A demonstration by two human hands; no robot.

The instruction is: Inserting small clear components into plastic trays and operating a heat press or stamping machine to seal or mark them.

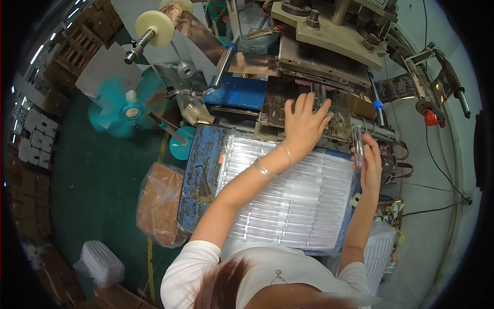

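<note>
My left hand (304,119) is stretched over the worn metal plate (275,105) of a press, fingers spread. Its fingertips are close to clear plastic pieces (320,91) lying under the press head; whether they touch is hard to tell. My right hand (371,158) is closed round a clear, slim plastic piece (358,147), held upright to the right of the plate. In front of me, below both hands, lies a tray (288,201) filled with rows of similar clear pieces, and my left forearm crosses over it.
The heavy press head (319,56) hangs just above the plate. Copper-coloured foil (252,63) runs from a reel (154,28) at the left. A teal fan (132,108) stands to the left. A plastic-wrapped brown box (163,206) sits beside the blue worktable (199,175).
</note>
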